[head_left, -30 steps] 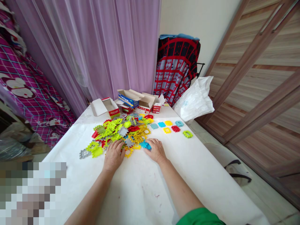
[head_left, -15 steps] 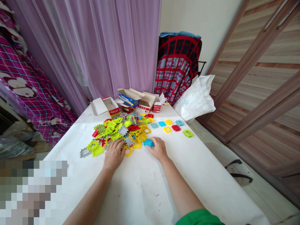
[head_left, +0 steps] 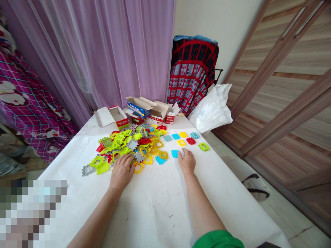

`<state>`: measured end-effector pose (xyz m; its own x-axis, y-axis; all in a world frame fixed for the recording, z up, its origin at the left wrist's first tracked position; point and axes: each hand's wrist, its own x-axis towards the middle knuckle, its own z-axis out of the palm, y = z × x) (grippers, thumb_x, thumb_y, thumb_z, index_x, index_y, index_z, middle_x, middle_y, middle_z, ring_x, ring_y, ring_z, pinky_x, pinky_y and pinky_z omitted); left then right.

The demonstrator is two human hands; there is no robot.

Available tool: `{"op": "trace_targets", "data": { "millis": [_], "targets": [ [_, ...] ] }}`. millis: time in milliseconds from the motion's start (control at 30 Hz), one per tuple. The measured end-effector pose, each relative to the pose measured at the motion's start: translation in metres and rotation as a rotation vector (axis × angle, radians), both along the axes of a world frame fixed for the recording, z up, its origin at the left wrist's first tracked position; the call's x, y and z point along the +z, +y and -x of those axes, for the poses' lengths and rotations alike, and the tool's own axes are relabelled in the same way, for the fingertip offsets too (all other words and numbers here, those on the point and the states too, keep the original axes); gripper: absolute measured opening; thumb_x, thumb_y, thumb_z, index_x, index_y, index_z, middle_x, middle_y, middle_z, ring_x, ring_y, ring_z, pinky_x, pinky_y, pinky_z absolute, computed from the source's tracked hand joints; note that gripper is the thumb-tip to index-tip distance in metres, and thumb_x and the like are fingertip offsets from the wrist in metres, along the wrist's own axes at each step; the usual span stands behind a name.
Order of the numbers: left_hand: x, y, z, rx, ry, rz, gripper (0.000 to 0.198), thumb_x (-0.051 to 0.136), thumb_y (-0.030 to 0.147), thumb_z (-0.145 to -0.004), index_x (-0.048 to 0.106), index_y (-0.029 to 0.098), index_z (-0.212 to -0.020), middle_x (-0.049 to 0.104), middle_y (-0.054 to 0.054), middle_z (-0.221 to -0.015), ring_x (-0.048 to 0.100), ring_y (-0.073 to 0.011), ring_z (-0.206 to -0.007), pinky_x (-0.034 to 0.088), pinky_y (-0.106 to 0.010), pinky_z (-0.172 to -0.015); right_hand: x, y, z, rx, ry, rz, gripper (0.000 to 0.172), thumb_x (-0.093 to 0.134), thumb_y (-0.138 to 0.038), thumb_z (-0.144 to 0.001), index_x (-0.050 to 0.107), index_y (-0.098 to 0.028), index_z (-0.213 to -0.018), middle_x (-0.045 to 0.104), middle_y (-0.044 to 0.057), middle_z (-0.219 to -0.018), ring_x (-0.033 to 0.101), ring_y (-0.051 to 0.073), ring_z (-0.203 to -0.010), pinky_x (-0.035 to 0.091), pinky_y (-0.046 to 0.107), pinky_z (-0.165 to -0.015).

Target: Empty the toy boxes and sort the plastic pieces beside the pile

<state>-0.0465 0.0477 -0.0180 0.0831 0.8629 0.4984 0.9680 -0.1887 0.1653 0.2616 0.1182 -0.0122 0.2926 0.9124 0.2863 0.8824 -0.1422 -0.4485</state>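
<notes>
A pile of flat plastic interlocking tiles, mostly lime green, yellow, grey and red, lies on a white table. My left hand rests palm down at the pile's near edge, fingers spread over tiles. My right hand lies to the right of the pile, its fingertips on a blue tile. Just beyond it, several single tiles sit in rows, among them a yellow tile, a red tile and a green tile. Another blue tile lies beside the pile.
Several open small cardboard boxes stand at the table's far end. A white plastic bag hangs off the far right corner, before a chair draped with a red patterned blanket. Purple curtains hang behind.
My right hand has slid a blue tile out of the pile and to the right, toward the rows of single tiles. My left hand has stayed on the pile's edge.
</notes>
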Motion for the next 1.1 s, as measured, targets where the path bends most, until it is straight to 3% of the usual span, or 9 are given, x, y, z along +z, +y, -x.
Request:
{"op": "trace_targets", "data": {
  "millis": [167,400,567,800,1100],
  "targets": [
    [0.002,-0.001,-0.001,0.001,0.002,-0.003,0.033,0.044,0.032,-0.091,0.065,0.019,-0.114,0.066,-0.010,-0.126,0.057,-0.0308,-0.119,0.045,-0.050,-0.100,0.009,-0.007,0.009,0.044,-0.118,0.069,0.042,0.064,-0.045,-0.082,0.062,-0.019,-0.115,0.066,0.011,-0.111,0.057,0.027,-0.106,0.038,0.034,-0.084],
    [0.000,-0.001,0.000,-0.001,0.001,-0.006,0.034,0.044,0.033,-0.091,0.064,0.021,-0.115,0.065,-0.010,-0.126,0.056,-0.0295,-0.120,0.044,-0.049,-0.101,0.003,-0.004,0.012,0.063,-0.126,0.044,0.037,0.064,-0.036,-0.081,0.060,-0.019,-0.115,0.068,0.011,-0.109,0.058,0.026,-0.104,0.036,0.035,-0.085],
    [-0.003,0.000,0.002,-0.013,0.013,-0.005,0.034,0.045,0.033,-0.091,0.063,0.021,-0.117,0.065,-0.009,-0.127,0.056,-0.0297,-0.120,0.044,-0.049,-0.101,0.011,0.039,-0.001,0.098,-0.080,-0.044,0.042,0.063,-0.037,-0.082,0.055,-0.020,-0.120,0.066,0.008,-0.117,0.055,0.025,-0.110,0.035,0.035,-0.090],
    [-0.003,0.000,0.002,-0.002,0.021,0.006,0.033,0.045,0.033,-0.091,0.064,0.023,-0.116,0.065,-0.008,-0.127,0.057,-0.0292,-0.120,0.043,-0.050,-0.102,0.036,0.111,-0.007,0.078,-0.168,0.097,0.042,0.061,-0.037,-0.084,0.056,-0.022,-0.122,0.066,0.009,-0.119,0.055,0.027,-0.112,0.036,0.038,-0.091],
    [-0.003,-0.001,0.002,-0.002,0.020,0.013,0.033,0.044,0.032,-0.091,0.063,0.022,-0.116,0.065,-0.009,-0.127,0.056,-0.0287,-0.121,0.043,-0.050,-0.103,0.024,0.125,0.002,0.030,-0.172,0.166,0.041,0.059,-0.039,-0.084,0.059,-0.021,-0.120,0.065,0.012,-0.118,0.054,0.029,-0.113,0.035,0.042,-0.092]
  ]
}}
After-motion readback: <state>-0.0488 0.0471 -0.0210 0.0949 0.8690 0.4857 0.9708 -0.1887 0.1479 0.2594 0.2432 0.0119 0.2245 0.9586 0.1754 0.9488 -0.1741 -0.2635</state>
